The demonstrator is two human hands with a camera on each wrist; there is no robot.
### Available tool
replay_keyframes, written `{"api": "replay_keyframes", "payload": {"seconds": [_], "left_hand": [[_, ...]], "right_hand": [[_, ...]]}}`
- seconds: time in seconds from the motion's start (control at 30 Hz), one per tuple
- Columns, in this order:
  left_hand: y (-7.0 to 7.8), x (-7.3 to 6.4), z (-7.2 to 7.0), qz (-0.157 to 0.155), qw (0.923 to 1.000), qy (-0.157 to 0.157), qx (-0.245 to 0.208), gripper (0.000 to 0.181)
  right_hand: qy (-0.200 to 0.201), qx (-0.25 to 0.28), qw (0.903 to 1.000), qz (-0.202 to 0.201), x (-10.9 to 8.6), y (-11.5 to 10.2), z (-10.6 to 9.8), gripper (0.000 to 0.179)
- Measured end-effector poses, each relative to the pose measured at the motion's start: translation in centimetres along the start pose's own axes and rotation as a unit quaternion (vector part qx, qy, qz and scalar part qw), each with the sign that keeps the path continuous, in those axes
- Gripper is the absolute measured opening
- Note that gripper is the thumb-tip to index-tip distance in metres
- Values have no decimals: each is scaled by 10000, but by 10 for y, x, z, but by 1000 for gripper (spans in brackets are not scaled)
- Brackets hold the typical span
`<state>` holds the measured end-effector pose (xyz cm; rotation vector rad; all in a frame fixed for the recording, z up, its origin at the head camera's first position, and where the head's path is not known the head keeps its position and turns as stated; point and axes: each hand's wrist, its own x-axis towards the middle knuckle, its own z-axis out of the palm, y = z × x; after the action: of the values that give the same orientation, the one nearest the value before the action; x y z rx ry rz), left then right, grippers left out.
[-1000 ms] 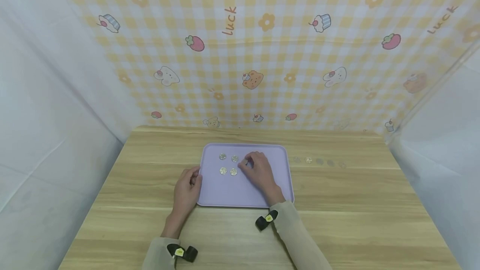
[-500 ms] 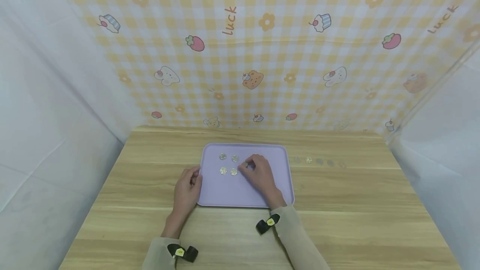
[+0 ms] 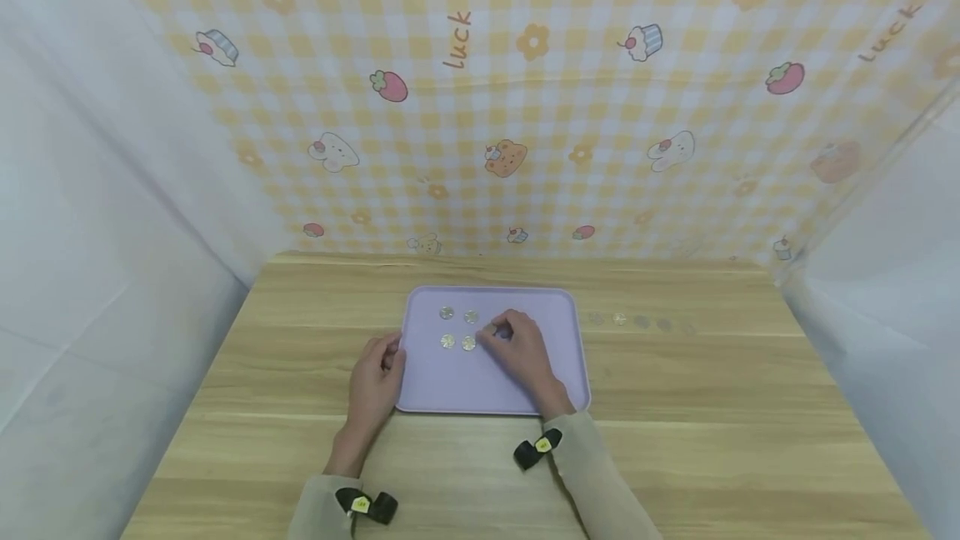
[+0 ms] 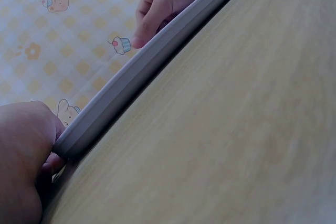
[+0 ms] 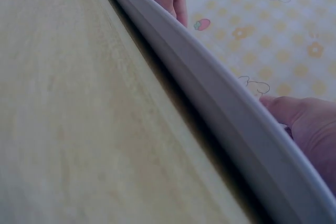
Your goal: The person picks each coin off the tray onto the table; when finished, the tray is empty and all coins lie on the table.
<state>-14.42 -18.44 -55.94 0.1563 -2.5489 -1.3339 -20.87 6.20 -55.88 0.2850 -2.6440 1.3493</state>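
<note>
A pale purple tray (image 3: 442, 386) lies on the wooden table, and several shiny coins (image 3: 447, 342) form two rows in its left half. My left hand (image 3: 375, 382) grips the tray's left edge; in the left wrist view the thumb side is at the rim and a fingertip shows beneath the corner. Over the middle of the tray, my right hand (image 3: 517, 352) pinches a coin (image 3: 490, 329) between thumb and forefinger, just right of the rows. A silvery glint shows beside that hand in the right wrist view, where the tray's raised wall hides most of the hand.
More coins (image 3: 619, 319) lie in a row on the table (image 3: 675, 407), right of the tray. A yellow checked cloth (image 3: 540, 107) hangs behind the table, with white sheets (image 3: 97, 273) at both sides. Each cuff carries a black wrist camera (image 3: 528, 454).
My right hand has shifted slightly toward me over the tray, still pinching the coin. The left hand keeps its grip on the tray's edge, and the coins in rows stay put.
</note>
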Motion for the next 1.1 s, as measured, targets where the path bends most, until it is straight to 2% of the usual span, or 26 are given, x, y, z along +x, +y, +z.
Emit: {"api": "replay_keyframes", "payload": {"seconds": [0.33,0.63,0.87,1.1], "left_hand": [[1,-3,0,-54,10000,14,60,32],[0,-1,-1,77,10000,38,-10,32],[0,-2,-2,6,10000,23,3,32],[1,-1,-2,-56,10000,22,50,31]], "right_hand": [[251,74,9992,-316,-3,1,-6,26],[500,102,9986,-127,-2,8,-24,27],[536,33,9986,15,-2,15,-32,27],[838,-132,9963,-116,-6,21,-50,27]]}}
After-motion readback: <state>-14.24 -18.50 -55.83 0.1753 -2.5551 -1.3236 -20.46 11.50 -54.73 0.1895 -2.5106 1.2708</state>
